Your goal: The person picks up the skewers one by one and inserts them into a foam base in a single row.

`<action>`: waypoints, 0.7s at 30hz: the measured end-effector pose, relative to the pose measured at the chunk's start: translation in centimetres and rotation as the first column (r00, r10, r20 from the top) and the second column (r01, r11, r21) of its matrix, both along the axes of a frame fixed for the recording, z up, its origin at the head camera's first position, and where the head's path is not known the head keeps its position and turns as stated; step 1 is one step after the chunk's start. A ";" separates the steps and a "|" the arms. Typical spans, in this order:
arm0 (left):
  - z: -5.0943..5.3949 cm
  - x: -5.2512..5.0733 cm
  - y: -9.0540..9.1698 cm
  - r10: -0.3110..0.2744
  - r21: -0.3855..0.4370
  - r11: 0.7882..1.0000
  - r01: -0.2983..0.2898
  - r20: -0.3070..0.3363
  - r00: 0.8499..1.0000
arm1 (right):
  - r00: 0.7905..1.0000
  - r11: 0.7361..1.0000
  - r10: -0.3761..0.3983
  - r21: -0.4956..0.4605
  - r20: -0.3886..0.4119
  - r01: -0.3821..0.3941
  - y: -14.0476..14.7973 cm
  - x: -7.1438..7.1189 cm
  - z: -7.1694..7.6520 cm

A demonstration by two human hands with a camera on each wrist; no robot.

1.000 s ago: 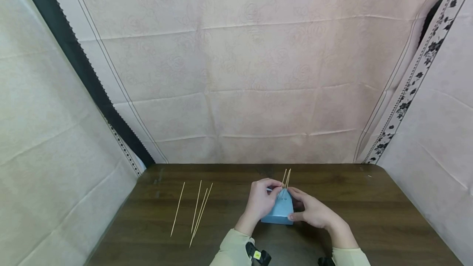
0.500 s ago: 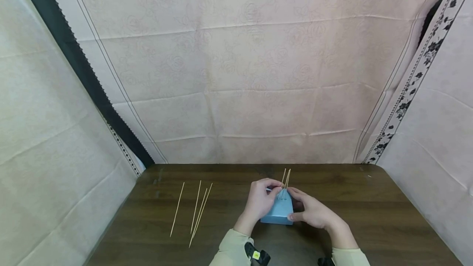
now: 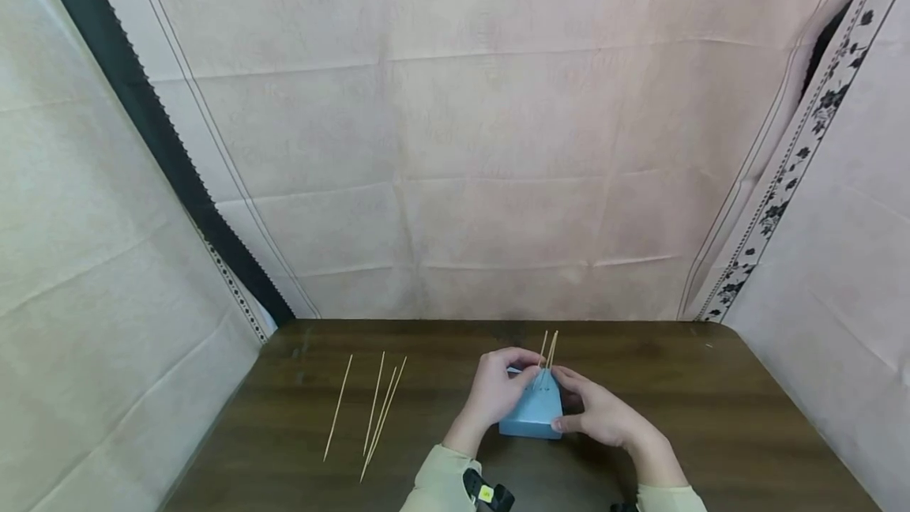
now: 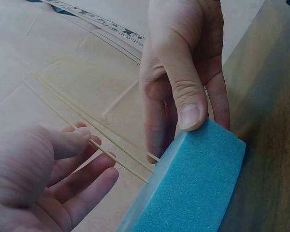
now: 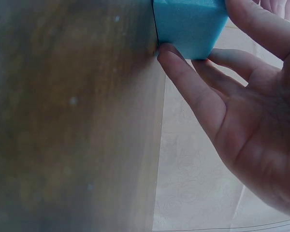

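pinching a thin tan wooden stick, left grip; clasping blue foam block, right grip; three seem planted, four loose sticks toward desk's left edge.

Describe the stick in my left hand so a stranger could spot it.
On the brown table sits a blue block. From its top rise thin pale sticks. Your stick is the leftmost of them in the head view, the only one pinched by the left hand.
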State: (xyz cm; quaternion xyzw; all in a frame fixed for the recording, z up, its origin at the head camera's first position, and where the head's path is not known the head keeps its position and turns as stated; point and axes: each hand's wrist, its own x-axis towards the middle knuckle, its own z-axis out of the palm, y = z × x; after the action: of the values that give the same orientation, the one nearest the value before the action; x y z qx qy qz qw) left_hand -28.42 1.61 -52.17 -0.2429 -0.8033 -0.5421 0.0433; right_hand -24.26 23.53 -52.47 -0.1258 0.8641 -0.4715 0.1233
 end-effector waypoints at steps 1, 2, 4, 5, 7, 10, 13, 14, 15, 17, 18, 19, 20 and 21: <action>0.0 0.0 0.0 -0.004 0.006 1.000 0.004 0.008 1.000 | 1.000 1.000 0.006 -0.003 0.002 -0.006 0.0 0.1 0.0; 0.1 0.0 0.0 -0.007 0.010 1.000 0.007 0.017 1.000 | 1.000 1.000 0.010 -0.005 -0.001 -0.010 0.0 0.0 0.1; 0.3 -0.1 0.0 -0.013 0.025 1.000 0.013 0.024 1.000 | 1.000 1.000 0.006 -0.007 -0.006 -0.006 0.0 0.0 0.3; 0.4 -0.2 0.0 -0.016 0.033 0.999 0.015 0.025 1.000 | 1.000 1.000 0.000 -0.005 -0.009 0.000 0.0 0.0 0.4; 0.5 -0.3 0.0 -0.018 0.049 0.999 0.017 0.026 0.999 | 1.000 1.000 -0.012 -0.003 -0.011 0.012 0.1 0.0 0.5; 0.7 -0.3 0.0 -0.017 0.069 0.997 0.016 0.025 1.000 | 1.000 1.000 -0.025 0.012 -0.011 0.025 0.2 0.0 0.5; 0.7 0.0 -0.3 -0.020 0.091 0.996 0.016 0.043 0.999 | 1.000 1.000 -0.024 0.021 -0.011 0.024 0.3 0.2 0.3; 0.7 0.1 -0.4 -0.021 0.098 0.995 0.016 0.052 0.998 | 1.000 1.000 -0.021 0.018 -0.013 0.022 0.3 0.2 0.2; 0.8 0.3 -0.5 -0.023 0.107 0.994 0.016 0.065 0.998 | 1.000 1.000 -0.019 0.013 -0.014 0.019 0.2 0.3 0.2; 0.9 0.6 -0.6 -0.024 0.129 0.992 0.010 0.101 0.995 | 1.000 1.000 -0.011 0.004 -0.017 0.012 0.1 0.3 0.1; 1.1 0.8 -0.7 -0.025 0.146 0.989 0.007 0.123 0.992 | 1.000 1.000 -0.007 -0.002 -0.018 0.007 0.0 0.3 0.1; 1.2 1.0 -0.8 -0.026 0.164 0.986 0.001 0.147 0.989 | 1.000 1.000 -0.002 -0.006 -0.021 0.001 0.0 0.3 0.2; 1.4 1.1 -0.9 -0.029 0.189 0.982 -0.004 0.174 0.984 | 1.000 1.000 0.003 -0.008 -0.024 -0.003 -0.1 0.2 0.2; 1.5 1.2 -1.0 -0.035 0.217 0.976 -0.010 0.199 0.979 | 1.000 1.000 0.006 -0.007 -0.027 -0.006 -0.2 0.2 0.2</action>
State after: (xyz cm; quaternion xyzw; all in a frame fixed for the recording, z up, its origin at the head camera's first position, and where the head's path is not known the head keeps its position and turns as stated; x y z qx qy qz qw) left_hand -27.25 0.57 -50.62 -0.1854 -0.7379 -0.6487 -0.0156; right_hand -24.05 23.35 -52.23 -0.1351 0.8637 -0.4723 0.1124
